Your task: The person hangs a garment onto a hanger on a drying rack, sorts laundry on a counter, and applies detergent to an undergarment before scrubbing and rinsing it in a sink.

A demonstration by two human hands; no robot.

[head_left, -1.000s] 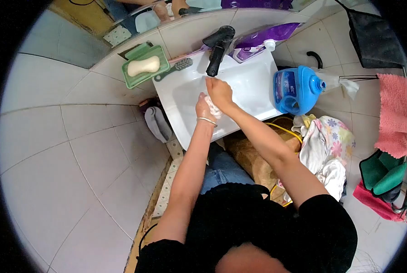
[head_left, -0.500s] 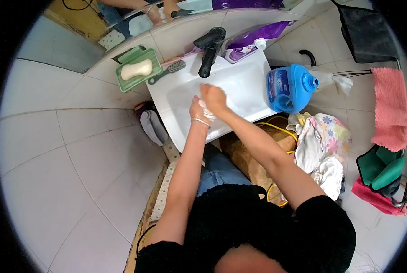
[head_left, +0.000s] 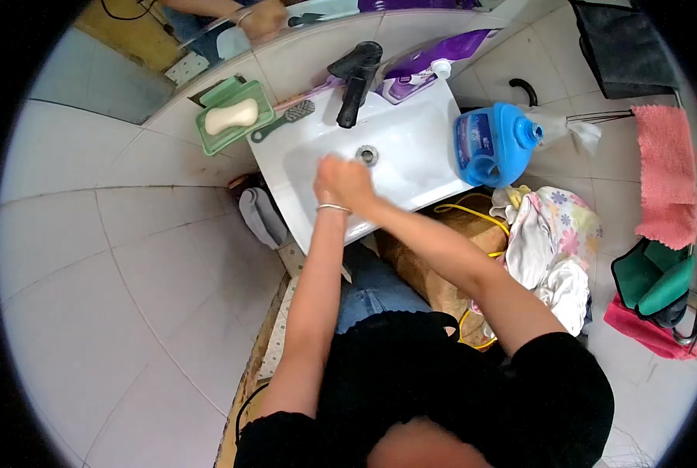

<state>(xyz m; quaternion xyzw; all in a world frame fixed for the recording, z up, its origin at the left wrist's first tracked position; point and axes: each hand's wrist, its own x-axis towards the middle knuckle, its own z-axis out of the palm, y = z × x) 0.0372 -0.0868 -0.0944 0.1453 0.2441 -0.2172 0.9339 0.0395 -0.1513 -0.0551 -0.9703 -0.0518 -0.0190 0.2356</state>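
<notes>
Over the white sink basin (head_left: 411, 156), my two hands press together. My right hand (head_left: 350, 179) lies closed across my left hand (head_left: 324, 187), with its fingers curled. Most of my left hand's fingers are hidden beneath it, and what lies between the palms does not show. A thin pale bracelet (head_left: 334, 207) circles my left wrist. Beyond the hands is the drain (head_left: 367, 155), with the black faucet (head_left: 356, 78) above it. No running water can be made out.
A soap bar (head_left: 232, 117) rests in a green soap dish (head_left: 264, 109) beside a grey-green brush (head_left: 286, 119). A purple pouch (head_left: 434, 70) and a blue jug (head_left: 495, 147) stand at the right. Bundled cloths (head_left: 555, 242) lie below; a pink towel (head_left: 666, 175) hangs at right.
Both hands have moved left and slightly toward me, uncovering the drain. The right hand now covers the left, and the white matter between them is out of sight.
</notes>
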